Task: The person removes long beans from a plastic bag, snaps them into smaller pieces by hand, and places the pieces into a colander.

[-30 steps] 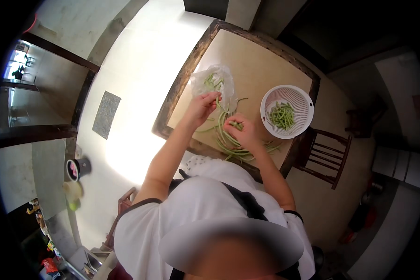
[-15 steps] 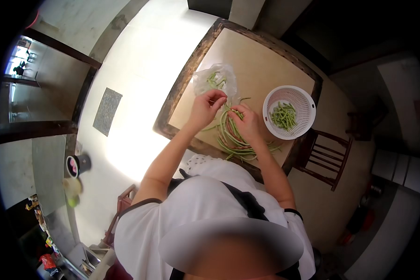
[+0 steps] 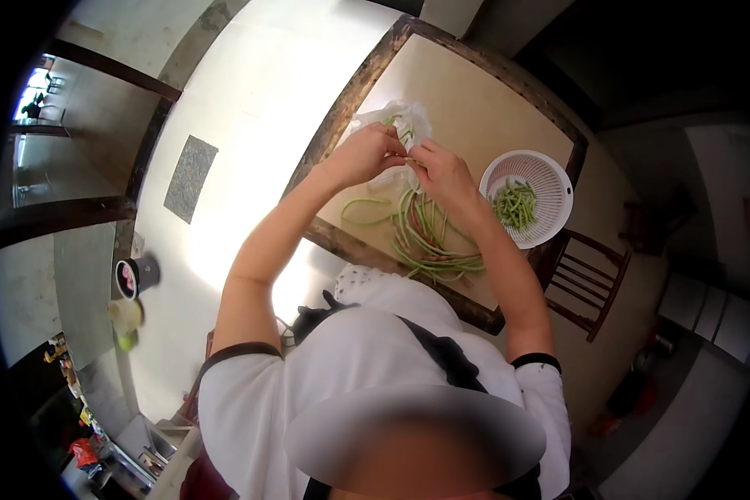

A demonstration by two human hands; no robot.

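My left hand (image 3: 367, 157) and my right hand (image 3: 443, 172) meet over the near edge of a clear plastic bag (image 3: 421, 119). Both are closed in a pinch on a long bean, of which only a short bit shows between the fingertips. Green bean scraps (image 3: 404, 132) lie in the bag. A loose bundle of long beans (image 3: 417, 233), mostly green with some reddish ones, is spread on the table nearer to my body. Right of my right hand stands a white colander (image 3: 552, 218) with short pieces of green bean (image 3: 515, 205) in it.
The table (image 3: 475, 92) has a pale top and a dark wooden rim. A slatted wooden chair (image 3: 587, 283) is at its right side. On the floor to the left are a grey mat (image 3: 191, 179) and a dark bin (image 3: 146, 273).
Both hands have moved forward from the bundle to the bag and closer together. One bean of the bundle now curves out to the left. The view has shifted slightly.
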